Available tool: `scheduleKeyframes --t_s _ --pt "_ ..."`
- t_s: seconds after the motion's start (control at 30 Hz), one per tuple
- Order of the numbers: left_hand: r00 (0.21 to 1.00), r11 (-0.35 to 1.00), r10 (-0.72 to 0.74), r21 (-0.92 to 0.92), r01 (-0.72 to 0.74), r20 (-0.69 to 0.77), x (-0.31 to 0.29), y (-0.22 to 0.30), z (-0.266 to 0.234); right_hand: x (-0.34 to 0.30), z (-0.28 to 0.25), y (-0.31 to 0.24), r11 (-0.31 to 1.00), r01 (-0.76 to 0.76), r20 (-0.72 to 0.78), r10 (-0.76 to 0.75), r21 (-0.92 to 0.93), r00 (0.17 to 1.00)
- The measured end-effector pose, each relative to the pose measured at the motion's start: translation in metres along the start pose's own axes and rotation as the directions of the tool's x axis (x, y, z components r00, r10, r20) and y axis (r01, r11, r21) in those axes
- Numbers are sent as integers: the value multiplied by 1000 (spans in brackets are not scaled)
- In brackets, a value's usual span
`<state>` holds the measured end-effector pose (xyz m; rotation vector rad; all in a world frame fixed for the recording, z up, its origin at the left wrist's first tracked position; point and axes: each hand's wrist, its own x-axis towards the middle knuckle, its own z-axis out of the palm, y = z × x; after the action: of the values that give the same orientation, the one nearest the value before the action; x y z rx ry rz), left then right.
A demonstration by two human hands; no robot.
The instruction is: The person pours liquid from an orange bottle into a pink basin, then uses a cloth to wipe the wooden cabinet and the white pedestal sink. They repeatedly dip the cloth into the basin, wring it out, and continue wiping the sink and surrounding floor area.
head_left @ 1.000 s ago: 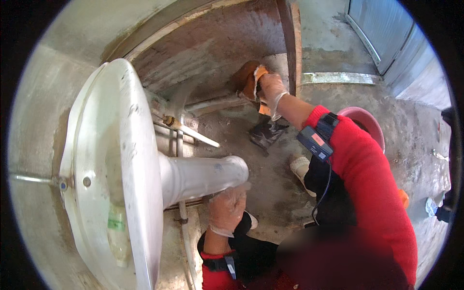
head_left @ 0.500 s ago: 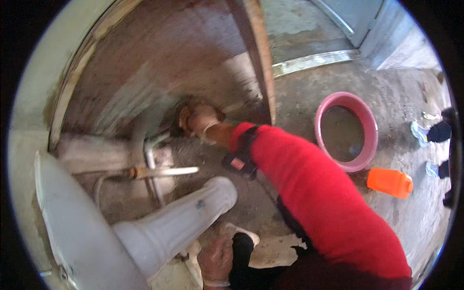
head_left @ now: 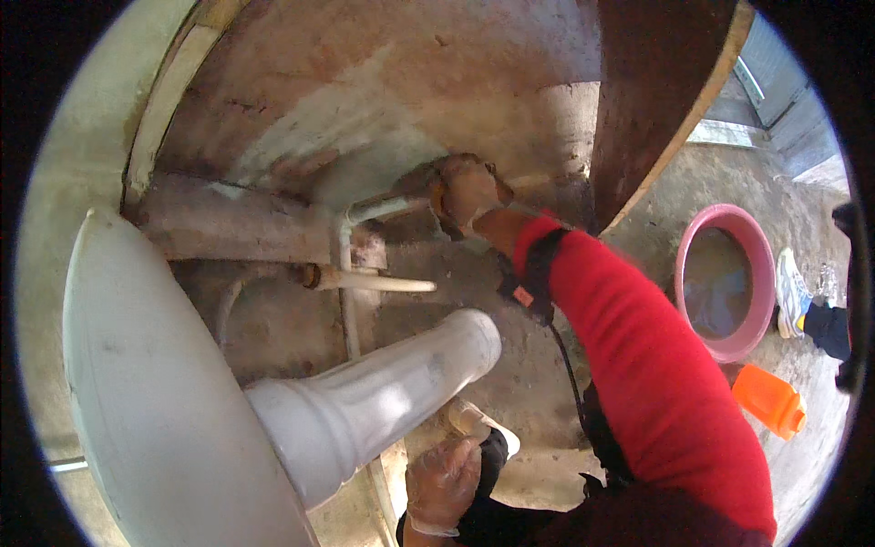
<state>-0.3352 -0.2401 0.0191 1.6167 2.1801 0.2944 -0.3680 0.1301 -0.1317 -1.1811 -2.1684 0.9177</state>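
Note:
My right hand (head_left: 471, 191), in a clear glove at the end of a red sleeve, presses a dark brown rag (head_left: 441, 202) against the low part of the stained wall (head_left: 392, 100). Its fingers are wrapped round the rag, whose edges show on both sides. Beside it a pale pipe (head_left: 378, 210) runs along the wall and bends downward. My left hand (head_left: 444, 483), also in a clear glove, rests by my leg at the lower middle, fingers curled in and nothing visible in them. Between the hands a white sink pedestal (head_left: 383, 401) stretches from the white sink (head_left: 164, 383).
A pink tub (head_left: 761, 324) of murky water stands on the concrete floor to the right, with an orange plastic jug (head_left: 767, 399) near it. A brown wooden panel (head_left: 656, 100) stands right of the wall. Another person's shoe (head_left: 791, 296) shows beyond the tub. A pale pipe stub (head_left: 392, 284) sticks out ahead.
The view has shifted, so the sink, tub and jug sit elsewhere in the picture. My right hand stays on the low wall with the rag. More of my left hand shows.

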Motion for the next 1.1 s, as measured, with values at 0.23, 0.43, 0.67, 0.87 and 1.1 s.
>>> scheduleKeyframes --t_s 0.23,0.43,0.67,0.87,1.1 --pt "993 998 -55 15 54 102 16 9 -10 16 40 3 876 301 95 -287 -377 953" --pt "993 994 -48 107 36 110 29 20 -10 36 39 -35 900 310 414 -168 -307 895" --pt "990 997 -51 70 42 131 34 24 -10 26 22 4 917 370 292 -317 -150 902" --pt "985 995 -32 95 16 169 27 12 -13 31 63 37 785 475 87 -483 -398 871" --pt "989 998 -51 54 44 142 27 10 -9 45 78 -21 918 377 170 -394 124 903"
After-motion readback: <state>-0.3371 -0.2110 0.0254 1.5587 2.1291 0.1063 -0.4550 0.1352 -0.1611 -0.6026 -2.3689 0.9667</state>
